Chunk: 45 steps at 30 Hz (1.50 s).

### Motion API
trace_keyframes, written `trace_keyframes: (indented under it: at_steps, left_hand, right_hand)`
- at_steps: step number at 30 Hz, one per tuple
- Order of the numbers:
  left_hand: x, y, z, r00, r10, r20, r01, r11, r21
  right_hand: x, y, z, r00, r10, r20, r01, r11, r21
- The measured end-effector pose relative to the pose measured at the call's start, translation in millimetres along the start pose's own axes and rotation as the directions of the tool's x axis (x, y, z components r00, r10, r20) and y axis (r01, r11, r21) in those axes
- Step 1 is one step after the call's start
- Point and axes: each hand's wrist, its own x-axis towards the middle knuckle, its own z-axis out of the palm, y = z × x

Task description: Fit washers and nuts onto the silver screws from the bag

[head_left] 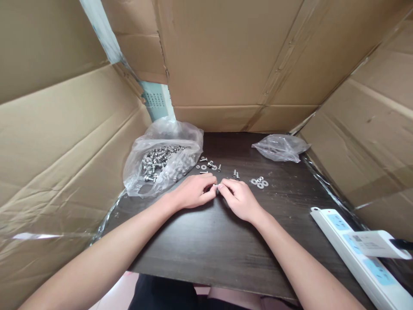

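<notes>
Left hand [197, 191] and right hand [239, 198] meet over the dark counter [193, 245], each with thumb and fingers closed in a pinch. Between the fingertips, near the middle of the counter, lies a small metal fastener [215, 185], gripped from both sides; its exact form is largely hidden by the fingers. Just beyond the hands are scattered loose bolts [237, 175]; a cluster of flat washers [260, 183] lies to the right. Beyond the left forearm, an open clear plastic bag [130, 174] contains many bolts with attached hardware. At the far right rests a crumpled plastic bag [280, 147]. Nearer, a white power strip [338, 222] carries a white adapter [371, 244]. Cardboard panels [238, 56] enclose the counter.
</notes>
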Motion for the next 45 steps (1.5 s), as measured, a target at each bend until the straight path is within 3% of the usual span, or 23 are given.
trace_keyframes:
  at_steps: [8,13,20,25,35,45]
  left_hand:
    - [-0.3,-1.3,0.8,1.0,0.007,-0.03,-0.008,0.999,-0.032]
    - [0.2,-2.0,0.4,0.999,0.02,-0.037,-0.022,0.999,-0.044]
    - [-0.1,-1.8,-0.1,0.998,0.033,-0.059,-0.037,0.997,-0.068]
    - [-0.7,-2.4,-0.4,0.997,0.031,-0.071,-0.038,0.994,-0.105]
    - [0.1,-2.3,0.7,0.999,0.038,-0.039,-0.039,0.998,-0.046]
    - [-0.2,-4.2,1.4,0.999,0.025,-0.028,-0.025,1.0,-0.015]
  right_hand:
    - [0.0,1.7,-0.2,0.999,-0.026,-0.022,0.027,0.998,0.049]
    - [-1.1,-1.5,-5.5,0.999,0.003,0.035,-0.007,0.992,0.128]
    - [-0.6,-0.9,-3.0,1.0,-0.013,0.009,0.013,0.999,0.045]
    - [-2.3,-2.1,-3.3,1.0,0.005,-0.009,-0.003,0.988,0.152]
    - [-0.9,0.5,-1.1,1.0,-0.015,-0.009,0.016,0.996,0.086]
    - [-2.4,-0.9,-3.7,1.0,0.01,-0.019,-0.006,0.985,0.17]
